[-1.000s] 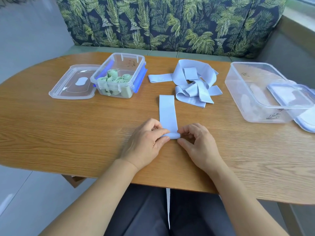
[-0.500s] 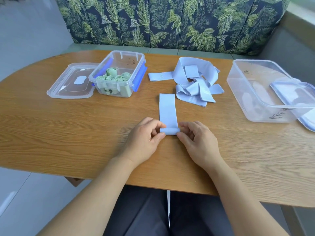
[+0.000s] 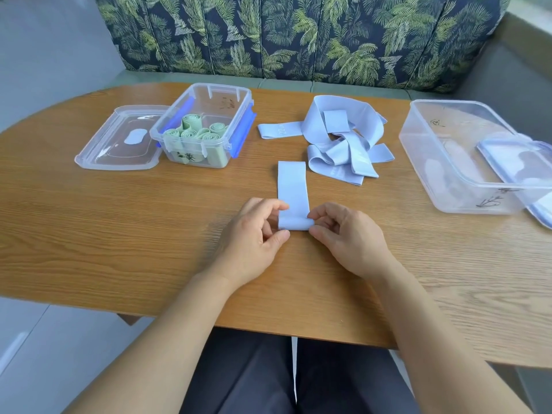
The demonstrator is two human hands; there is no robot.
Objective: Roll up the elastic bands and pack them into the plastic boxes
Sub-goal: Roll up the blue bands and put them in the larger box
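Note:
A light blue elastic band point(image 3: 292, 189) lies flat on the wooden table point(image 3: 119, 234), pointing away from me, with its near end curled into a small roll. My left hand point(image 3: 254, 237) pinches the roll's left side and my right hand point(image 3: 349, 237) pinches its right side. A loose pile of light blue bands point(image 3: 343, 138) lies behind. At the back left a small clear box point(image 3: 206, 127) with blue clips holds several rolled green bands. A larger clear box point(image 3: 460, 156) stands at the right, with no bands in it.
The small box's clear lid point(image 3: 119, 141) lies flat to its left. Another lid point(image 3: 519, 162) with a blue rim leans on the large box's near right corner. A leaf-patterned bench back point(image 3: 298, 34) runs behind the table. The table's near edge crosses over my lap.
The rolled end has travelled a little further along the band, away from me, and both hands moved with it. The flat part is shorter.

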